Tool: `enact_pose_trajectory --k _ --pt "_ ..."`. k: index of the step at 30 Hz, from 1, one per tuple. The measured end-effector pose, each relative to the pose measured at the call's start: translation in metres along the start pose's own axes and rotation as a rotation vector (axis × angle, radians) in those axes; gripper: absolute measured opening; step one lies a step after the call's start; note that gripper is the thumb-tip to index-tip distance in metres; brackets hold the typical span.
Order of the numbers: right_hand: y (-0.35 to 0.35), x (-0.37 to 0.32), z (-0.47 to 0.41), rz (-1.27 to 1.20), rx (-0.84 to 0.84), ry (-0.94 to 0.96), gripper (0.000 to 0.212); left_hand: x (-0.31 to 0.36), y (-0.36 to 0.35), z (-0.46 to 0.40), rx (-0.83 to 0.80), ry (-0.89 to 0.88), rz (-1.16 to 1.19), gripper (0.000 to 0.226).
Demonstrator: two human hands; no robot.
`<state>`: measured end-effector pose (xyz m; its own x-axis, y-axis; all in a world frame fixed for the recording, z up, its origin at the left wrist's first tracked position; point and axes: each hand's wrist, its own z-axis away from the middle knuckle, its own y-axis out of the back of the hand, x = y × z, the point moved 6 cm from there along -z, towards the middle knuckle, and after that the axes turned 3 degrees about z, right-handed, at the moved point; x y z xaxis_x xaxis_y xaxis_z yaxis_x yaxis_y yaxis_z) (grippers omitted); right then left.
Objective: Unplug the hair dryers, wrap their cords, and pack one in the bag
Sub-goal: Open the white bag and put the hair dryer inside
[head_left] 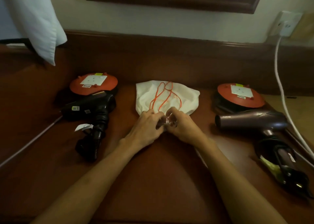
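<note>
Both hands (165, 121) pinching white bag's (185, 96) near edge, black dryer (88, 107) left, purple dryer (251, 120) right, orange reels (93, 84) behind

Body in my view, itemised: two bare forearms, no sleeves visible up to the frame edge; bare left hand (147, 125), no glove, ring or watch that I can make out; bare right hand (182, 125), likewise; fingernails too blurred to judge.
</note>
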<state>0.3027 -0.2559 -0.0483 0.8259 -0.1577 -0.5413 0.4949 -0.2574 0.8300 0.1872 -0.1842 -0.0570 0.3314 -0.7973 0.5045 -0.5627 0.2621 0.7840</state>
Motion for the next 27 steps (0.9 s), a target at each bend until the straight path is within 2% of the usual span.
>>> enact_pose_trajectory --k 3,6,10,17,20,23,27 --pt "-0.009 -0.001 -0.006 0.112 0.092 0.051 0.025 0.007 0.003 -0.002 0.096 -0.080 -0.011 0.015" --pt "-0.005 0.009 -0.011 0.109 0.198 0.042 0.023 0.005 0.006 -0.007 0.174 -0.117 -0.020 0.013" --pt "-0.001 0.017 -0.010 0.132 0.288 0.052 0.012 -0.003 0.007 -0.011 0.180 -0.108 -0.084 0.010" --pt "0.011 0.014 -0.004 0.392 0.454 -0.040 0.020 -0.008 0.011 -0.013 0.178 -0.045 -0.175 0.023" --pt "0.001 0.010 -0.002 0.488 0.421 -0.040 0.024 -0.004 0.009 -0.008 0.147 -0.051 -0.218 0.032" --pt "-0.007 0.010 -0.001 0.492 0.385 -0.044 0.026 -0.006 0.011 -0.005 0.133 0.003 -0.305 0.025" --pt "-0.002 0.010 0.001 0.470 0.485 -0.109 0.023 -0.010 0.015 -0.004 0.199 0.075 -0.389 0.023"
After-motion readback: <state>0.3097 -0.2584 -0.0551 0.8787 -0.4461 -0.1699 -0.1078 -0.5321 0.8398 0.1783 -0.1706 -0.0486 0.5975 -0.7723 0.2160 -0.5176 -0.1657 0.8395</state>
